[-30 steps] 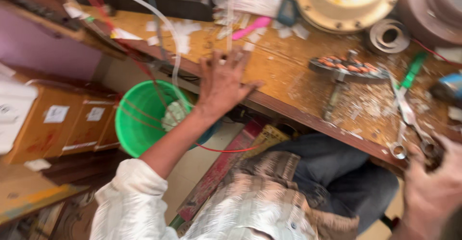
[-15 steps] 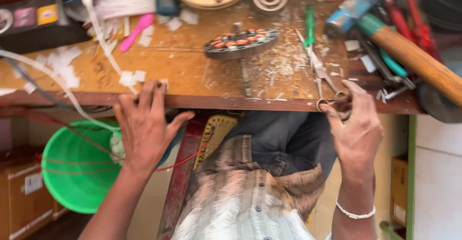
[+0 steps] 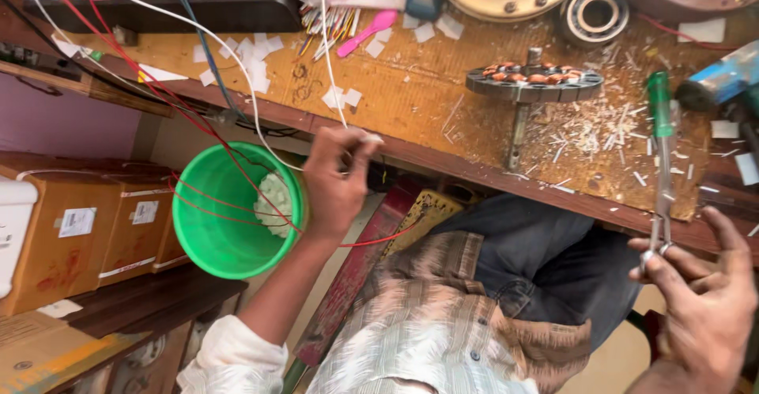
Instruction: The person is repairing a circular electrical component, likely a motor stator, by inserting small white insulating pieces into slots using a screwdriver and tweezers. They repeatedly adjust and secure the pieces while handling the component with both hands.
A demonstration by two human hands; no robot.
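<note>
Head view: cluttered wooden workbench (image 3: 411,101), green bucket (image 3: 229,220) below, probably floor-level.

Open wood lies at the tabletop's (image 3: 411,101) middle, between scattered paper scraps (image 3: 253,58) and a wound stator on its shaft (image 3: 534,86). A white cable (image 3: 328,62) crosses that gap. Red wires (image 3: 229,180) drape over the green bucket (image 3: 209,236) below the edge.
</note>
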